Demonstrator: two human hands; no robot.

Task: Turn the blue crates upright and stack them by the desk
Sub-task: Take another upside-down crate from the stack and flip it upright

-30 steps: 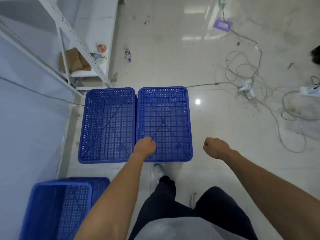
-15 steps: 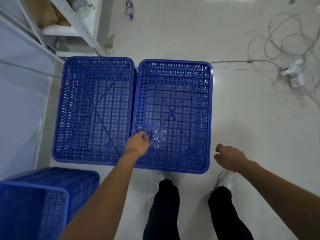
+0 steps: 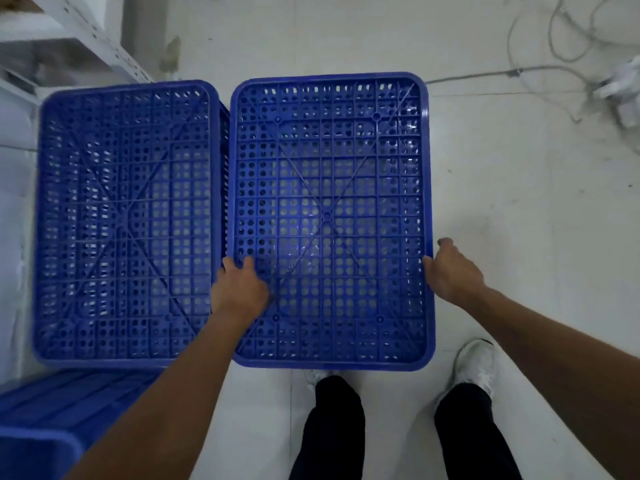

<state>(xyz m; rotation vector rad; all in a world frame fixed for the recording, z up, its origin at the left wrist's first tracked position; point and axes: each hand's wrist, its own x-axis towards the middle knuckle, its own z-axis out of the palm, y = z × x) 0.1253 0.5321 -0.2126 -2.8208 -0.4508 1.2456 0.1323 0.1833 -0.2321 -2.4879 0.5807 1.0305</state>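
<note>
Two blue perforated crates lie upside down side by side on the floor, bases facing up. My left hand [image 3: 239,289] grips the left edge of the right crate [image 3: 329,174], fingers curled at the gap between the two crates. On that crate's right rim my right hand [image 3: 453,271] holds on, thumb on top. The left crate [image 3: 117,209] is untouched. A third blue crate [image 3: 52,420] sits at the bottom left, partly cut off by the frame. The desk [image 3: 14,209] runs along the left edge.
A white metal shelf frame [image 3: 104,39] stands at the back left. Loose cables and a power strip [image 3: 620,88] lie on the tiled floor at the back right. My feet in white shoes [image 3: 478,365] stand just behind the right crate.
I have leaned in closer over the crates. My left hand moved onto the right crate's left edge, and my right hand moved left from the open floor to its right rim.
</note>
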